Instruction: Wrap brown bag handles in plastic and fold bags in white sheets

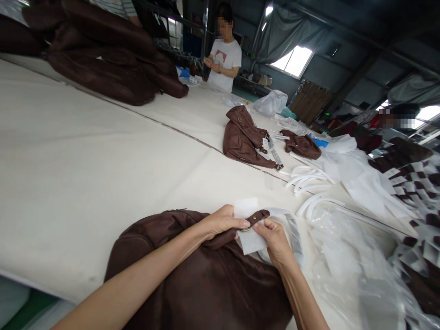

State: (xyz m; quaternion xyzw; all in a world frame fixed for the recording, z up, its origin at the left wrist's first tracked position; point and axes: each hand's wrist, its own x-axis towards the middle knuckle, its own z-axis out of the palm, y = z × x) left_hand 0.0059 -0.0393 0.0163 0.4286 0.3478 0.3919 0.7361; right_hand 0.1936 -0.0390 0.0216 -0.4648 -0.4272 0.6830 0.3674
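Note:
A large dark brown handbag (206,284) lies on the table in front of me. My left hand (225,221) pinches its strap (258,217) beside a brass buckle (246,226). On the other side of the buckle, my right hand (273,236) has thumb and fingers closed at a white sheet (250,243) and the edge of the strap. That sheet sits behind and under the buckle. Pale wrapping (294,233) loops from the strap end round behind my right hand. What exactly my right fingertips grip is partly hidden.
Brown bags (103,68) are heaped at the back left. Two smaller brown bags (244,137) lie beyond my hands, near white foam strips (305,178). Clear plastic (347,247) and more wrapped items spread at the right. A person (225,59) stands across the table (103,165).

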